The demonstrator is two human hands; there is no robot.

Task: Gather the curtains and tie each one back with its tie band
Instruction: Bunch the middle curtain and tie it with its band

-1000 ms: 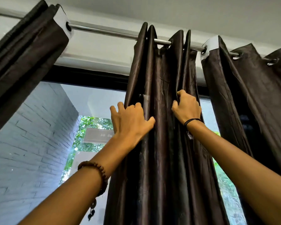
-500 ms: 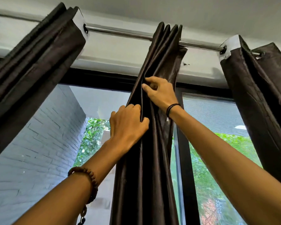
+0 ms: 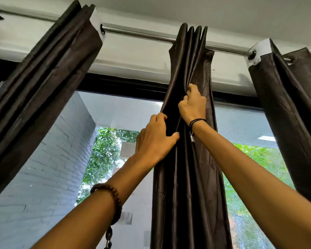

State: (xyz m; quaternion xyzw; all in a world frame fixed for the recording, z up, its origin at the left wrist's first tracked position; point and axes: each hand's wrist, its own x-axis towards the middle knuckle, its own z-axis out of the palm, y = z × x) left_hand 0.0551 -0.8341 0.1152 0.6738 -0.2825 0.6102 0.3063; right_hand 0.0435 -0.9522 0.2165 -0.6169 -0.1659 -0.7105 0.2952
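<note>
Three dark curtains hang from one metal rod (image 3: 136, 34) across the window. The middle curtain (image 3: 187, 186) is bunched into tight vertical folds, running from about 12 o'clock down to 6, just right of centre. The person's left hand (image 3: 154, 141) grips its left edge, fingers curled behind the cloth and thumb pressed on the front. The right hand (image 3: 193, 103), just above at 1 o'clock, is a fist clamped on the upper folds. The left curtain (image 3: 43, 87) slants away at 10 o'clock, and the right curtain (image 3: 291, 105) hangs at 3 o'clock, both well apart from the hands. A bead bracelet (image 3: 113, 194) circles the left wrist and a black cord (image 3: 196, 121) the right. A pale brick wall (image 3: 43, 168) shows through the glass at 8 o'clock.
</note>
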